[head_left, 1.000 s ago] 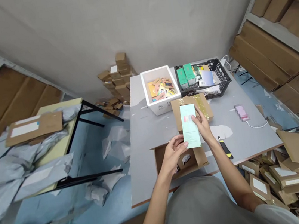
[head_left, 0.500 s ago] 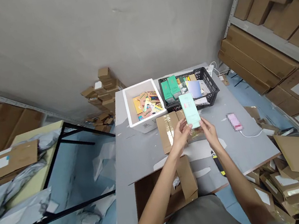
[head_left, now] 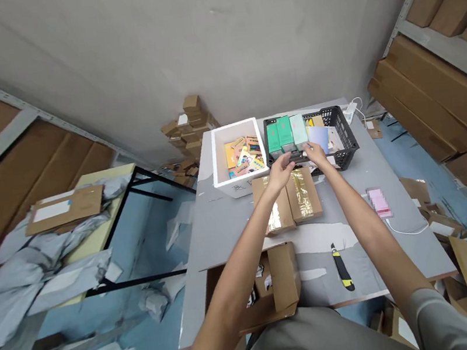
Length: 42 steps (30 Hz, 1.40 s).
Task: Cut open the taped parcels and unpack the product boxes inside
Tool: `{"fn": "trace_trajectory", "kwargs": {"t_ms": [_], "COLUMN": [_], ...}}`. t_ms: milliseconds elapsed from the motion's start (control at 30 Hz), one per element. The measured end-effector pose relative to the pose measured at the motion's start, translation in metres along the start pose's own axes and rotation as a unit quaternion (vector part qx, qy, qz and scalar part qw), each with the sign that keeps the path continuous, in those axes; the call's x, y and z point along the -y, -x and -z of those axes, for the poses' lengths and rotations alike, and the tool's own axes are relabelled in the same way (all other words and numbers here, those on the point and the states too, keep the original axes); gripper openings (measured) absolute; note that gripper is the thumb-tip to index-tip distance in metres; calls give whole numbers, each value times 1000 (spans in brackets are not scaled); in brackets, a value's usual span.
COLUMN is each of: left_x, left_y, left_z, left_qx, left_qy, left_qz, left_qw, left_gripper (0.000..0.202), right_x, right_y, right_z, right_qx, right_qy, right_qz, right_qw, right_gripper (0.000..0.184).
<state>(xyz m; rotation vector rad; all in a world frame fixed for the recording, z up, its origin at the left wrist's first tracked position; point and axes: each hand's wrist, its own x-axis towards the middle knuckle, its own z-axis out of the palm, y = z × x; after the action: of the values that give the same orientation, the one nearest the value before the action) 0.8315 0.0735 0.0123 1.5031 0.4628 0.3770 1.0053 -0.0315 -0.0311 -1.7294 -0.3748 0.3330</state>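
Your pale green box (head_left: 298,131) has moved into the far black basket (head_left: 344,129), right of two darker boxes (head_left: 284,132). Your right hand (head_left: 316,154) is at its near end (cannot tell if gripping); your left hand (head_left: 281,172) spreads loosely nearby.

soft, even light falls over everything, but where it comes from is hard to tell. the grey wall (head_left: 212,42) looks a bit dull. shiny tape (head_left: 274,216) glints on the brown boxes (head_left: 285,205). the floor (head_left: 148,224) is darker near the side table (head_left: 104,174). the pale green box (head_left: 298,128) looks washed out. near the edges, the shelves (head_left: 438,42) lean and stretch. little squares blur the phone (head_left: 379,203).
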Motion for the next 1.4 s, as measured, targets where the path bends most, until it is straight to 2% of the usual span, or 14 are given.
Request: {"fn": "trace_trajectory", "kwargs": {"t_ms": [67,133,200,300,433,533,633,733,833,933,1033,1133,1267,1400], "left_x": [10,17,20,28,58,90,118,134,137,134,132,131,126,109], "left_y": [55,120,184,268,347,380,394,400,414,436,461,481,497,506], "left_z": [33,71,112,170,228,247,246,234,227,229,228,216,185,149], "left_qx": [-7,-50,-131,-269,-387,-427,-373,-279,-229,-214,-209,-209,-199,-167], "left_qy": [-30,-74,-112,-153,-83,41,114,126,117,122,145,168,174,173], "left_qz": [-6,4,28,70,165,253,330,358,296,227,208,214,204,191], "left_qw": [999,996,985,948,903,867,860,882,920,942,944,940,943,952], "left_gripper": [53,56,57,53,42,30,28,42,65,80,84,78,66,65], "right_x": [-16,-32,-49,-73,-100,-111,-110,-98,-78,-57,-37,-21,-8,-6], "right_y": [18,50,94,178,299,368,410,431,447,466,491,520,551,569], "right_z": [1,2,4,9,17,16,5,-10,-20,-17,-5,13,44,81], "right_qx": [0,-13,-27,-16,38,64,84,103,126,109,73,39,7,-32], "right_qy": [16,23,12,-23,-50,-50,-50,-53,-52,-55,-51,-42,-66,-107], "right_qz": [-25,-31,-10,2,-115,-215,-278,-290,-226,-167,-146,-135,-117,-106], "right_qw": [1000,999,1000,1000,991,973,956,950,964,978,985,989,991,988], "right_gripper": [53,58,65,69,79,85,79,78,82,85,84,78,70,70]}}
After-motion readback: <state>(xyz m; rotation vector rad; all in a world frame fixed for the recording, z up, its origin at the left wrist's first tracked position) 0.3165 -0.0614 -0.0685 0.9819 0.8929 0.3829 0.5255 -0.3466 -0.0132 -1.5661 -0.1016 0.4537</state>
